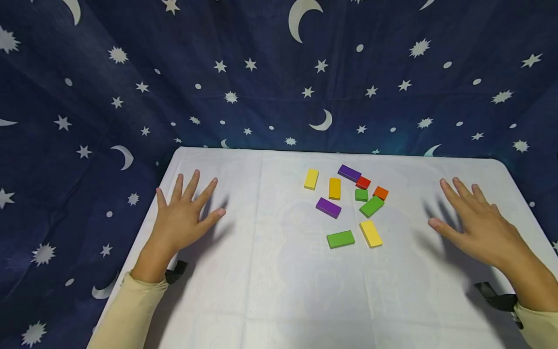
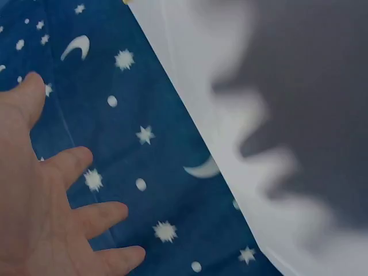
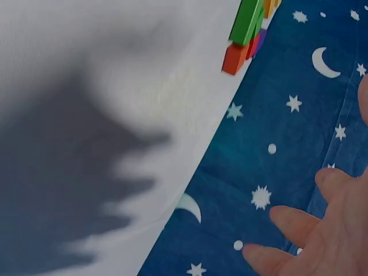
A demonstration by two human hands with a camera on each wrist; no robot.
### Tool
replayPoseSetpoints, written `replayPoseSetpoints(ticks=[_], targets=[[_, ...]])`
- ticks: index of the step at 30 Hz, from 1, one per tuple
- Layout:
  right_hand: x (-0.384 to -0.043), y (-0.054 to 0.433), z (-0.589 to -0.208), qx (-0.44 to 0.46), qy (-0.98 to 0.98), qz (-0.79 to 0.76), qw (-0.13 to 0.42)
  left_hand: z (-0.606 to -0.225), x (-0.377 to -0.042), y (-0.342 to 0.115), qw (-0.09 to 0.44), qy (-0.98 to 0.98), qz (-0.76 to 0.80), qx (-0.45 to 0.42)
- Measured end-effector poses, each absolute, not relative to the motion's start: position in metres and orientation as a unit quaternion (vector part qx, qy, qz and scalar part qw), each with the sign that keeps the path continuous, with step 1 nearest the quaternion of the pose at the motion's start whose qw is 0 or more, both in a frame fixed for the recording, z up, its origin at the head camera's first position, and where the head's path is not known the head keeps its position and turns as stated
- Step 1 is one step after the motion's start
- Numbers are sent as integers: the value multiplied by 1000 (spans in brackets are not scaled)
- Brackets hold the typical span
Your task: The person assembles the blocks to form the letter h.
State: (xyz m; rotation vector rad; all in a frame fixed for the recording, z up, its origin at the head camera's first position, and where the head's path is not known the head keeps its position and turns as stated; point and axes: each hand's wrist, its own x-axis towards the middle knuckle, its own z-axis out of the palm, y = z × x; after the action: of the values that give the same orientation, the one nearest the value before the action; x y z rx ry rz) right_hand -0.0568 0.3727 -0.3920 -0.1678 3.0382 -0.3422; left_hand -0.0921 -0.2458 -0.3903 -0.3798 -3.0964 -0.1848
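My left hand (image 1: 180,220) hovers over the left part of the white table, fingers spread and holding nothing. Over the right part hangs my right hand (image 1: 481,228), also spread and apart from everything. Between them, nearer the right hand, lie loose blocks: a purple block (image 1: 329,208), another purple block (image 1: 349,173), a green block (image 1: 341,239), a second green block (image 1: 372,206), a small green block (image 1: 361,195), yellow blocks (image 1: 371,234), an amber block (image 1: 334,188), a red block (image 1: 363,182) and an orange block (image 1: 380,193). In the right wrist view the orange block (image 3: 234,59) shows near the top.
The white tabletop (image 1: 287,291) has rounded far corners. A dark blue cloth (image 1: 261,106) with moons and stars hangs behind it and along its sides. Both hands cast shadows on the table. Black straps (image 1: 176,272) show at the wrists.
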Motion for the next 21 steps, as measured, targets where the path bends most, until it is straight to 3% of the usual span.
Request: replayPoseSetpoints(ticks=[9, 21], targets=[[-59, 347, -397, -76, 983, -139, 97, -394, -79, -175, 52, -966, -117, -226], [-72, 301, -414, -162, 944, -262, 120, -412, -84, -55, -79, -921, -238, -297]])
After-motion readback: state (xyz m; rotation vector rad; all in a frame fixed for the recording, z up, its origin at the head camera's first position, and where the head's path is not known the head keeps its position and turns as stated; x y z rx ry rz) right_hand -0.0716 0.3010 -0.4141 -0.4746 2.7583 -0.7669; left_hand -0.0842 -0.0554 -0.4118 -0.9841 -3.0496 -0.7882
